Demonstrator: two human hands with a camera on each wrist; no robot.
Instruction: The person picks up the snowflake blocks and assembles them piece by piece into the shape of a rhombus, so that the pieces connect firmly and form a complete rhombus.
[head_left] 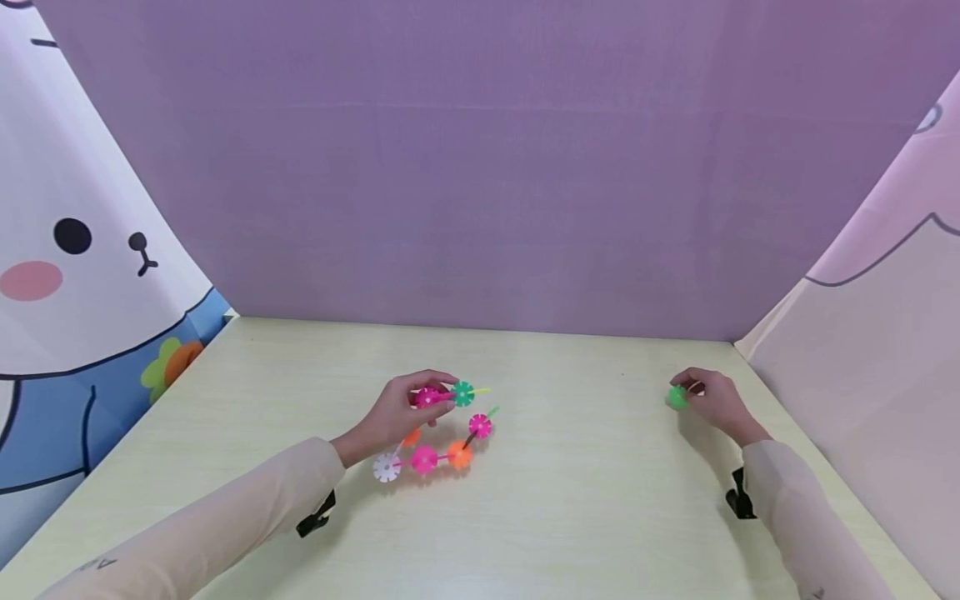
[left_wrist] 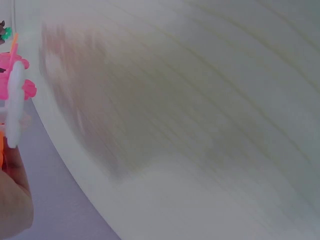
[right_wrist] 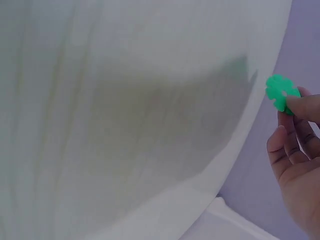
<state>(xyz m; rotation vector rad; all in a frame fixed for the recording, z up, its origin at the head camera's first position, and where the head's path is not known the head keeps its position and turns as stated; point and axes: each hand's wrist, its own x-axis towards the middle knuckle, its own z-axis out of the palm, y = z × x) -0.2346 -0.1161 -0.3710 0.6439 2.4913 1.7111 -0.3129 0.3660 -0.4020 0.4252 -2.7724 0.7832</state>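
My left hand [head_left: 397, 415] grips a curved chain of notched plastic discs, the snowflake kind that slot together. At its upper end is a dark green disc [head_left: 462, 393] with a yellow piece seen edge-on beside it. The chain bends round through a white disc [head_left: 387, 467], a pink disc [head_left: 423, 459] and an orange disc [head_left: 460, 454] to another pink disc [head_left: 480, 426]. In the left wrist view the white disc [left_wrist: 16, 102] appears edge-on near the fingers. Far to the right, my right hand [head_left: 712, 402] pinches one bright green disc [right_wrist: 281, 93] between thumb and fingers.
Both hands are over a pale wood-grain table [head_left: 577, 500]. A purple cloth wall [head_left: 487, 183] rises behind its far edge. Printed cloths with cartoon figures hang at the left [head_left: 90, 333] and right [head_left: 862, 375]. Each wrist carries a black strap mount [head_left: 741, 497].
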